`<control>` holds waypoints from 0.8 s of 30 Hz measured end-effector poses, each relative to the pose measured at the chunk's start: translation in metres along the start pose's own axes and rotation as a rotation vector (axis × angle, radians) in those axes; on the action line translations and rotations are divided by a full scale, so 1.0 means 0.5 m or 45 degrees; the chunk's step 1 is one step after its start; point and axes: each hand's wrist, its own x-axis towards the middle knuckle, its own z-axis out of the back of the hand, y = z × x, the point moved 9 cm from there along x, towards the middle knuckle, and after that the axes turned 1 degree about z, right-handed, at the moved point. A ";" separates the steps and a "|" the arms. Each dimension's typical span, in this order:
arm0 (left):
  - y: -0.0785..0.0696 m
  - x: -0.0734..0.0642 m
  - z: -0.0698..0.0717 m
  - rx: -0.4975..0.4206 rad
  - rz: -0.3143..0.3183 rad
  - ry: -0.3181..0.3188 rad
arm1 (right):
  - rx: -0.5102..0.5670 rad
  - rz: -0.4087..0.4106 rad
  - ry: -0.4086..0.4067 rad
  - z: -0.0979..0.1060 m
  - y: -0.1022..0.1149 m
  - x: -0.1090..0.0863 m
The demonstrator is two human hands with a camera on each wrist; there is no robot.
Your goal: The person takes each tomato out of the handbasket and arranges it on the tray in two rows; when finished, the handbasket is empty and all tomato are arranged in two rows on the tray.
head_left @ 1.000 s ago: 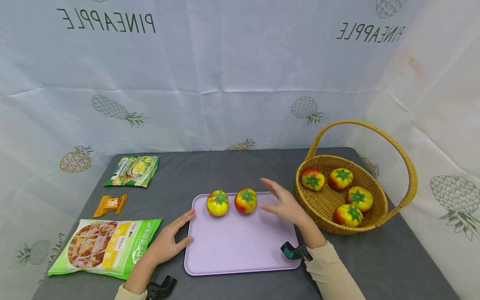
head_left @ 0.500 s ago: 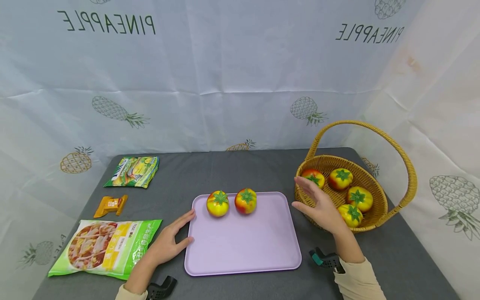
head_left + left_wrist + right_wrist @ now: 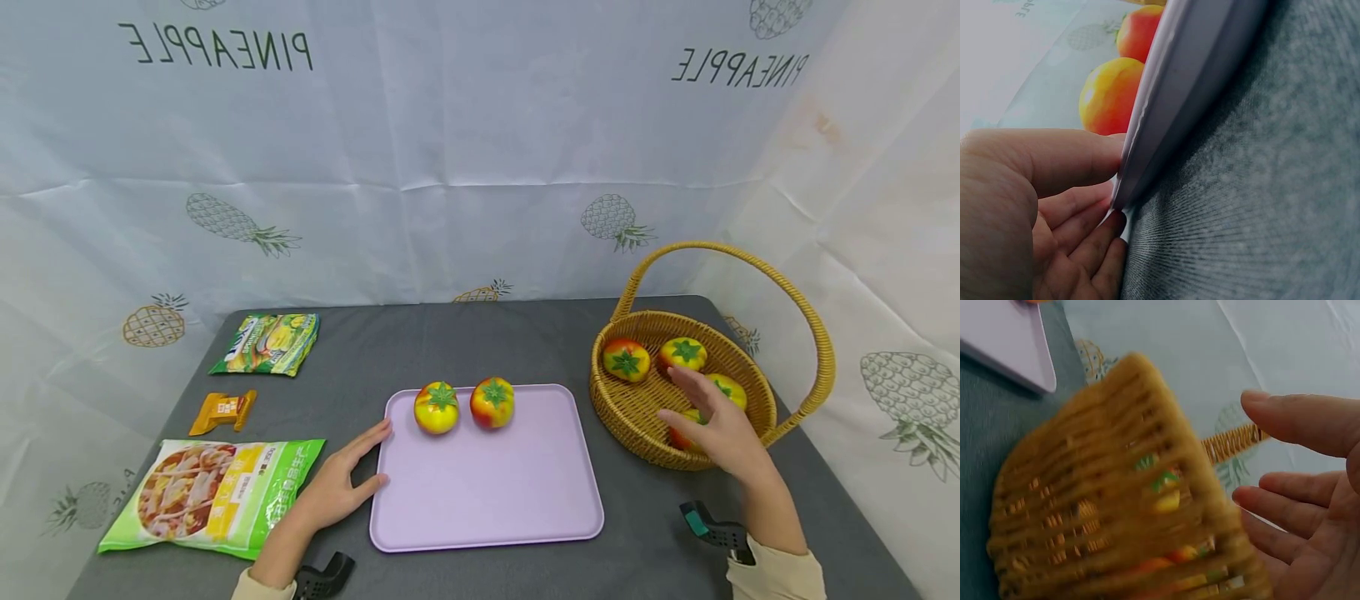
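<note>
My left hand (image 3: 335,486) rests at the left edge of a lilac tray (image 3: 487,500), its fingertips touching the rim; the left wrist view shows the thumb (image 3: 1079,159) against that rim. Two red-and-yellow persimmon-like fruits (image 3: 436,408) with green leafy tops sit side by side near the tray's back edge. Over the front right of a wicker basket (image 3: 637,429) hovers my right hand (image 3: 720,425), fingers spread and holding nothing. Several like fruits (image 3: 626,360) lie in the basket; the hand partly covers two of them. In the right wrist view the open hand (image 3: 1310,512) is beside the basket wall.
A tall arched handle (image 3: 813,333) rises over the basket. Left of the tray lie a green-and-white food bag (image 3: 210,496), a small orange packet (image 3: 222,411) and a green packet (image 3: 266,342). A pineapple-print curtain (image 3: 450,125) stands behind the grey table (image 3: 420,342).
My right hand has moved right, away from the tray's fruits and across to above the basket. My left hand has stayed at the tray's edge.
</note>
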 end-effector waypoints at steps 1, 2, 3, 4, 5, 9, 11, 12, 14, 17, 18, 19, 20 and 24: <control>0.000 0.000 0.000 -0.001 0.000 0.001 | -0.007 -0.017 0.007 0.005 -0.006 -0.004; 0.000 0.000 0.000 -0.002 0.000 0.001 | -0.015 -0.033 0.014 0.009 -0.011 -0.008; 0.000 0.000 0.000 -0.002 0.000 0.000 | -0.021 -0.045 0.020 0.012 -0.015 -0.012; 0.000 0.000 0.000 -0.002 0.000 0.000 | -0.029 -0.057 0.026 0.016 -0.019 -0.015; 0.000 0.000 0.000 -0.003 -0.001 0.000 | -0.036 -0.070 0.036 0.018 -0.023 -0.018; 0.001 0.000 0.000 -0.006 -0.003 -0.004 | -0.099 -0.102 0.071 0.021 -0.032 -0.020; 0.001 0.000 0.000 -0.006 -0.004 -0.002 | -0.139 -0.119 0.084 0.020 -0.035 -0.018; 0.001 0.000 -0.001 -0.004 -0.002 0.000 | -0.161 -0.125 0.090 0.019 -0.036 -0.016; 0.002 -0.001 -0.002 -0.001 0.006 0.006 | -0.197 -0.144 0.102 0.017 -0.037 -0.013; 0.003 0.000 -0.003 0.001 0.026 0.019 | -0.249 -0.176 0.122 0.015 -0.041 -0.010; 0.003 0.000 -0.002 0.002 0.031 0.021 | -0.259 -0.186 0.132 0.013 -0.042 -0.009; 0.003 0.000 -0.002 0.003 0.036 0.024 | -0.272 -0.198 0.140 0.012 -0.044 -0.009; 0.003 0.001 -0.002 0.002 0.040 0.025 | -0.288 -0.212 0.150 0.010 -0.046 -0.009; 0.000 0.001 0.000 0.010 0.039 0.023 | -0.340 -0.255 0.191 0.004 -0.051 -0.009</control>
